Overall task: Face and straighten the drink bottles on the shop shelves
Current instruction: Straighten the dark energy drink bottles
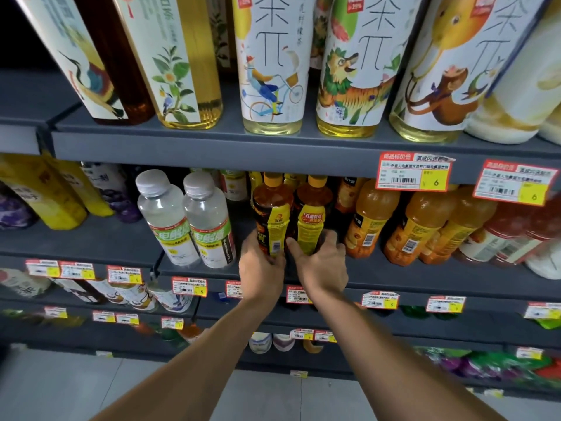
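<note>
Two dark tea bottles with yellow caps and yellow labels stand side by side at the front of the middle shelf. My left hand grips the base of the left tea bottle, whose barcode side faces out. My right hand wraps around the base of the right tea bottle, thumb between the two bottles; its red and yellow label faces forward. More bottles of the same kind stand behind them in shadow.
Two clear bottles with grey caps stand left of my hands, orange juice bottles to the right, several with barcodes outward. Tall illustrated tea bottles fill the shelf above. Price tags line the shelf edges. Lower shelves hold more drinks.
</note>
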Motion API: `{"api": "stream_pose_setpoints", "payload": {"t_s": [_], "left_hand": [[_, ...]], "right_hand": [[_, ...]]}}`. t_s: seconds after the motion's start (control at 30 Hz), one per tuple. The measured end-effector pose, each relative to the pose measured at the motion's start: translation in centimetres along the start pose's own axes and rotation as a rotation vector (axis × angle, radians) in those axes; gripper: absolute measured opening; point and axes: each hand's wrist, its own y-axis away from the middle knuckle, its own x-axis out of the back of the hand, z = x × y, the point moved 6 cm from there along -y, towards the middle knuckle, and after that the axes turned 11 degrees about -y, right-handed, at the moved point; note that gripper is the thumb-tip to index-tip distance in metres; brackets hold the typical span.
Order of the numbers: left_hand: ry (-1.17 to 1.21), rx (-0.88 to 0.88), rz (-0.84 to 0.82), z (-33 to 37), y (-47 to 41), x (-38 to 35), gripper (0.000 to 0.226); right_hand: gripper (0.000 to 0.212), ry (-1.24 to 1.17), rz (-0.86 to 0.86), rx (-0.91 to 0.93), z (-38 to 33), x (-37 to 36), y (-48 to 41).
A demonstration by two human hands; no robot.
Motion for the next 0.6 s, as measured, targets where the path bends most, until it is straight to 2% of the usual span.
{"api": "stream_pose_setpoints", "payload": {"t_s": [0.17, 0.3, 0.4, 0.53, 0.6], "left_hand": [[0.012, 0.066, 0.050, -0.2, 0.4, -0.1, 0.045], [0.024, 0.159, 0.090, -0.1, 1.6, -0.2, 0.045], [0.018, 0.138, 0.088, -0.1, 2.4, -0.4, 0.048], [-0.059, 0.092, 0.037, -0.5, 1.7, -0.3, 0.064], [-0.103, 0.054, -0.004, -0.3, 1.0, -0.4, 0.062]], "right_hand": [[0.063, 0.129, 0.060, 0.077, -1.3, 0.2, 0.2], [0.061, 0.103, 0.042, 0.125, -1.2, 0.9, 0.9], [0.065, 0.092, -0.003, 0.167, -0.3, 1.7, 1.0], [0.065, 0.030, -0.032, 0.220, 0.8, 2.5, 1.2], [0.063, -0.013, -0.031, 0.210, 1.1, 2.5, 1.4]]}}
